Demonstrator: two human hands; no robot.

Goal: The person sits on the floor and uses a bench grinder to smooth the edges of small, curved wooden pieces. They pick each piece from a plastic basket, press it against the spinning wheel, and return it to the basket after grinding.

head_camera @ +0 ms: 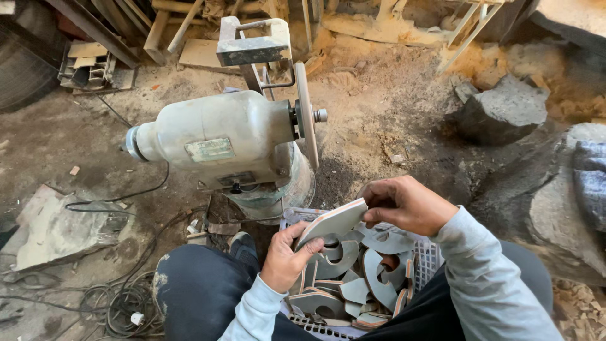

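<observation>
Both hands, left hand (284, 257) and right hand (404, 203), pinching one flat grey cut-out piece (332, 221) above the plastic crate (429, 259).

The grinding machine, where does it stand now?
In the head view, the grinding machine stands on the dirt floor, left of centre, just beyond the basket of flat pieces.

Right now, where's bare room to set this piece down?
Bare dirt lies between the grinder's disc and the grey rock. The crate is crowded with cut pieces; cables clutter the left floor.

Soft daylight, dim top-left corner, sharp ctr, slight edge distortion
</observation>
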